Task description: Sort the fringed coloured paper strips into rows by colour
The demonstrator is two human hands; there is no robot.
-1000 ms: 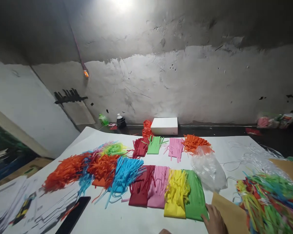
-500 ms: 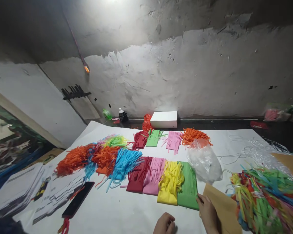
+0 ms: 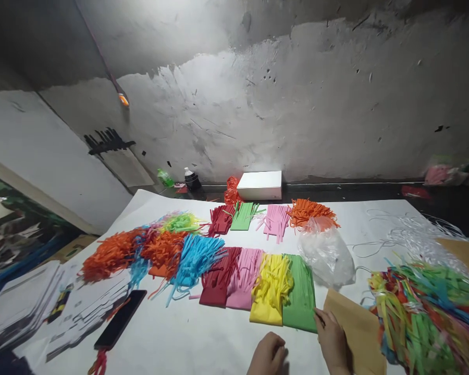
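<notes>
Lying beside the yellow fringe (image 3: pixel 271 286), the green fringe (image 3: pixel 299 294) looked light, limp and tearable, best held by its uncut band. The right hand's (image 3: pixel 332 338) bent fingers touched its edge, pinch unclear; the left hand (image 3: pixel 268 354), half-curled, looked empty.

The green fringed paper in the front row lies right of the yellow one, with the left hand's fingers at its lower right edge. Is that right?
Not quite: the head view shows the right hand with its fingers at that edge of the green fringed paper, right of the yellow one.
</notes>
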